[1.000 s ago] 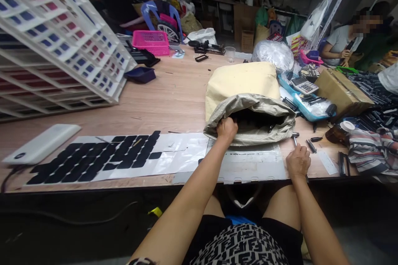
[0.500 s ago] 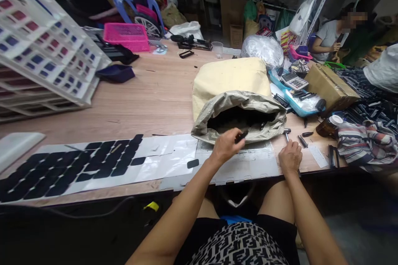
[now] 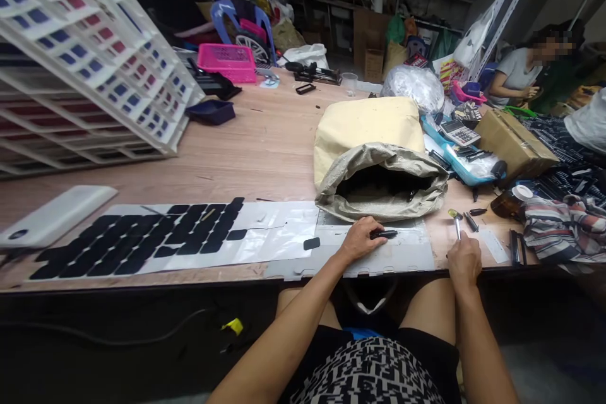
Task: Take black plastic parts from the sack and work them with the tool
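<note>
My left hand is closed on a slim black plastic piece, held low over the grey board at the table's front edge. Just behind it gapes the mouth of a cream woven sack lying on its side, with dark contents inside. My right hand is wrapped around a small hammer; its metal shaft points away from me and its head looks yellowish. Beside the hammer lie a short dark metal piece and a small black piece.
White sheet carries rows of black rounded pads on the left. A white plastic crate leans at far left. Right of the sack are a blue tray, a carton and a brown jar. Another person sits farther back.
My left hand has come down from the sack's mouth to the board with the black piece. My right hand has lifted and tilted the hammer. The view has turned slightly left.
</note>
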Available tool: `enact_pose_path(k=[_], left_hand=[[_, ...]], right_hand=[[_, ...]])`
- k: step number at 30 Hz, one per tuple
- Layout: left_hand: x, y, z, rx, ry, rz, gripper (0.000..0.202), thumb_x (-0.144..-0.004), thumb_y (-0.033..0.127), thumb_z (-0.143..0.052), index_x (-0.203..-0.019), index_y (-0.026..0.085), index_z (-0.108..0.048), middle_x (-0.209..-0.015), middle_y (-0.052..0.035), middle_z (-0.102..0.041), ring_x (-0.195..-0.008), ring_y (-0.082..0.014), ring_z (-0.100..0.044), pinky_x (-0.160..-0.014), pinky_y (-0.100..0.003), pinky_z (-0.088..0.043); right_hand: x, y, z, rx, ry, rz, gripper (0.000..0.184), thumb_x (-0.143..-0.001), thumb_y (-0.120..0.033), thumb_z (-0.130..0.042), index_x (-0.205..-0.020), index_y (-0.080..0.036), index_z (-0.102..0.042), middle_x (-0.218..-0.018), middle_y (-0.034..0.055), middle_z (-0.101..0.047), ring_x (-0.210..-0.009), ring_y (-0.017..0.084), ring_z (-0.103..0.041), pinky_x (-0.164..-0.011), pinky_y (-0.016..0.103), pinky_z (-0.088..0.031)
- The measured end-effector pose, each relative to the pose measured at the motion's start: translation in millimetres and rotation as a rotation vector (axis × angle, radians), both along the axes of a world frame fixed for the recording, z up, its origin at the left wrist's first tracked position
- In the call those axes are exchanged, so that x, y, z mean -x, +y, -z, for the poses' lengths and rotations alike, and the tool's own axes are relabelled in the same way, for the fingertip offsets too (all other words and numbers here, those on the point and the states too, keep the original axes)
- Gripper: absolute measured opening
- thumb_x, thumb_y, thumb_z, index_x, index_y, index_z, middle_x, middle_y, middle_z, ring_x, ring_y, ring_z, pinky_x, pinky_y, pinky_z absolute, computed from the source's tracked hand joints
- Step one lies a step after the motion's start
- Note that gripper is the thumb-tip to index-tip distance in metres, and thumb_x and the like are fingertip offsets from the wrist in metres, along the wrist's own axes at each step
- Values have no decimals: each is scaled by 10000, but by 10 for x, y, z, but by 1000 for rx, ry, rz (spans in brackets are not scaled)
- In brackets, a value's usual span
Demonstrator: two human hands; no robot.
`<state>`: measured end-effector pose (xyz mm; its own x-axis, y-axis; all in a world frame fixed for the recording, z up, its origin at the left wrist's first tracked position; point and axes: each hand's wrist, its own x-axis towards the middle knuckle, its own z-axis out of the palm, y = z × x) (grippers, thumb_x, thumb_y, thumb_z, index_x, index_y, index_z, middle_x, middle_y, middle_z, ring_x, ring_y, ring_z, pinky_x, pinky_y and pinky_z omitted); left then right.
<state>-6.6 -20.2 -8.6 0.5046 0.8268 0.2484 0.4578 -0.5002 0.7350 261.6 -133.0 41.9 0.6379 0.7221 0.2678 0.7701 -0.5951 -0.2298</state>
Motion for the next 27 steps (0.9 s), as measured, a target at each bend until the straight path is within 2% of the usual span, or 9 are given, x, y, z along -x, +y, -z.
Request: enact_pose_path(k=[2,5,8,11,14,19,24,27], left_hand=[[-4,3,8,23,-6,-9,191,-768,283,-780,-935,204,-731,-841,-11,-627,-865,-193,-571,-796,-320,-436],[-7,-1,9,46,-6,-13,184,-767,289,-774,-929,211,-733,-838,-6,-620,-863,-192,-571,-807,-326,-432],[-10,-8,-15,71,-23,-28,178,-761,268,-772,-925,218,-725,-851,0,-625,-872,-188,-572,-816,-324,-427],[-16,-10,-50,99,-34,-42,147,-751,235,-767,-887,221,-713,-848,8,-621,-863,-180,-568,-802,-316,-422],[-29,-12,-78,110,-23,-58,111,-739,224,-771,-822,219,-697,-833,15,-608,-840,-174,-557,-783,-312,-416],[-60,-26,-85,137,-36,-111,122,-707,185,-791,-783,219,-702,-832,19,-615,-857,-171,-567,-797,-314,-418],[-73,-32,-59,133,-56,-126,148,-685,171,-810,-788,214,-714,-803,20,-616,-857,-172,-577,-793,-314,-426],[-72,-29,-52,131,-58,-133,150,-682,166,-810,-787,212,-713,-812,19,-629,-864,-172,-582,-798,-318,-429]], right_hand=[[125,-200,-54,-123,115,-87,419,-938,-268,-440,-1273,-134,-653,-1070,153,-648,-937,250,-605,-803,360,-477],[442,-373,-110,-258,390,-380,403,-930,-373,-505,-1217,-153,-683,-1109,135,-695,-955,227,-651,-839,343,-530],[784,-360,-129,-259,555,-561,360,-942,-360,-509,-1169,-165,-708,-1128,125,-720,-1026,227,-673,-889,349,-550],[1016,-286,-125,-256,553,-655,350,-957,-301,-486,-1209,-166,-689,-1148,123,-715,-1063,223,-672,-944,365,-545],[1116,-258,-107,-262,471,-724,373,-980,-250,-445,-1286,-168,-641,-1139,122,-695,-1050,205,-665,-950,353,-539],[1115,-279,-74,-204,306,-762,368,-975,-196,-426,-1269,-171,-646,-955,94,-681,-882,195,-664,-829,323,-555],[1066,-280,-90,-278,267,-727,365,-991,-202,-414,-1282,-166,-631,-1012,109,-676,-926,194,-654,-870,328,-538],[1044,-290,-90,-265,277,-731,358,-987,-200,-412,-1256,-170,-647,-985,99,-684,-912,190,-658,-858,318,-536]])
